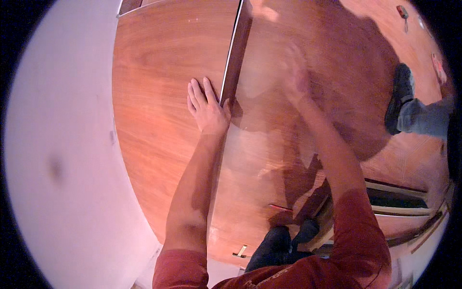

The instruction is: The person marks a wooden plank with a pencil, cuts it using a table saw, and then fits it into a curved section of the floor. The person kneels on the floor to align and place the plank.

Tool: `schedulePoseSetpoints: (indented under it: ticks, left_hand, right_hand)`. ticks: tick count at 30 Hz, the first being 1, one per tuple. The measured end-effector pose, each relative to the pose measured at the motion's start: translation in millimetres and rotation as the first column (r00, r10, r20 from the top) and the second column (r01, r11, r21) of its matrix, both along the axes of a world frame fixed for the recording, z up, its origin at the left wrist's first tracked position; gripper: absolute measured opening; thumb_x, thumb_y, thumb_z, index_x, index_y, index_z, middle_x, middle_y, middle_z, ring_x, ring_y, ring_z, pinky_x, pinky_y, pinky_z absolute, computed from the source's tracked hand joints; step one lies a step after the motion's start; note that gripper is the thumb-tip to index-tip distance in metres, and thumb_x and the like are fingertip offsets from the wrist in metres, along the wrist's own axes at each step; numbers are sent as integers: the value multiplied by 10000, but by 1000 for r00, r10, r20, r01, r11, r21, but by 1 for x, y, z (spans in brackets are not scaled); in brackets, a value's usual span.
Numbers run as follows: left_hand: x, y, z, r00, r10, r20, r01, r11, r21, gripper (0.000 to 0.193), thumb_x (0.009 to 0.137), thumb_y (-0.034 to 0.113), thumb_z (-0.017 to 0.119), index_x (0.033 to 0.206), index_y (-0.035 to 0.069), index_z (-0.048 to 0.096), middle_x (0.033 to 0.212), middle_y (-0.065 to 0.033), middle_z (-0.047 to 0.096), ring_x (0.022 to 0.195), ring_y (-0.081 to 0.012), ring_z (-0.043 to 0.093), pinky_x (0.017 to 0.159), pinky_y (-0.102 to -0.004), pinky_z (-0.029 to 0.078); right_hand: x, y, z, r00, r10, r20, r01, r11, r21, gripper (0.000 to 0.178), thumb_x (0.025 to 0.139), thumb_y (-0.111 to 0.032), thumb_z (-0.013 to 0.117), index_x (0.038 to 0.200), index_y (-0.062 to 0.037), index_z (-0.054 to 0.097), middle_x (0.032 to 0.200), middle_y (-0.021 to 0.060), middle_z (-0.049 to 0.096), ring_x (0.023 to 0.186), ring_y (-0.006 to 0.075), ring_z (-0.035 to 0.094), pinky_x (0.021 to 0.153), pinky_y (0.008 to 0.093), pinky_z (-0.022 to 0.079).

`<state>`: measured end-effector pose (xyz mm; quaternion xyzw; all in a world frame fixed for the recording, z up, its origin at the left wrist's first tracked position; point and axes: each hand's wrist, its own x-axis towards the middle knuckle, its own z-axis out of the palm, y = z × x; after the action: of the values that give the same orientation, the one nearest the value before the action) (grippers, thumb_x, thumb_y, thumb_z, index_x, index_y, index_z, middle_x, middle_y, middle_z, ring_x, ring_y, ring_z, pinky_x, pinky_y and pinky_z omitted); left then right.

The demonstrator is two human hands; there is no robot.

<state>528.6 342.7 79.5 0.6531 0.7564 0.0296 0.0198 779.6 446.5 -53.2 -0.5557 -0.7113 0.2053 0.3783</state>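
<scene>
My left hand [210, 110] lies on a wood-grain panel [163, 91]. Its fingers are stretched out flat, and the thumb reaches to the panel's right edge strip [234, 58], which has a thin bright line beside a dark band. To the right of that strip my right hand [295, 74] is in the air above the wood-coloured floor [308, 29]. Motion smears its fingers, so I cannot make out their shape or anything in them.
A pale wall [62, 120] borders the panel on the left. At the right stands another person's leg with a dark shoe [399, 98]. Wooden frame pieces [399, 210] lie lower right. A thin red object [280, 208] and a small light-handled tool [242, 251] are near my legs.
</scene>
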Motion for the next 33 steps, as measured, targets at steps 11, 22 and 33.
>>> schedulePoseSetpoints:
  ticks: [11,22,33]
  left_hand:
    - [-1,-9,-2,999,-29,-38,32,995,93,920,845,316,801,1572,7,329,1612,-314,282,1497,-479,260,1202,-588,227]
    - [4,5,-6,991,-44,-124,54,995,79,887,840,252,811,1549,-26,356,1591,-318,316,1466,-483,324,1210,-526,277]
    - [7,29,9,991,-51,-121,49,999,-20,879,872,136,740,1566,-76,244,1581,-366,271,1483,-507,277,1220,-534,255]
  right_hand:
    - [-164,34,37,754,-57,-655,-70,984,-166,733,1044,-481,515,1582,-17,333,1634,314,262,1520,460,249,1249,504,205]
    - [-137,30,19,772,124,-623,-203,977,-58,851,974,-521,632,1580,-8,328,1643,328,220,1518,488,227,1244,520,210]
    - [-144,38,28,756,144,-639,-218,975,-38,908,939,-559,658,1603,-53,301,1656,323,163,1527,497,177,1244,548,217]
